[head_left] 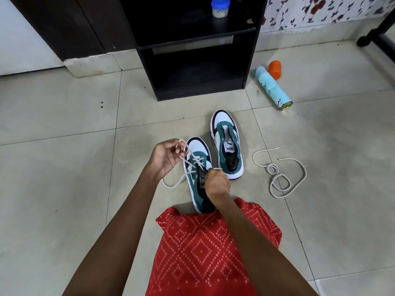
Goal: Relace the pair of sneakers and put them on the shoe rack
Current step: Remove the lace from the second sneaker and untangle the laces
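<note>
Two green, white and navy sneakers stand on the tiled floor. The near sneaker (pixel 197 167) sits in front of my knees with a white lace (pixel 190 165) threaded through its lower eyelets. My left hand (pixel 165 155) grips one end of that lace, pulled up to the left. Over the shoe's tongue, my right hand (pixel 215 183) pinches the other end. The far sneaker (pixel 226 144) has no lace. A second white lace (pixel 280 174) lies loose in loops on the floor to its right. The black shoe rack (pixel 192 39) stands beyond the shoes.
A light blue spray can (pixel 272 87) lies on the floor right of the rack, beside an orange cap (pixel 275 69). A small blue-lidded jar (pixel 219 7) stands on the rack's upper shelf. My red patterned clothing (pixel 213 248) covers my lap.
</note>
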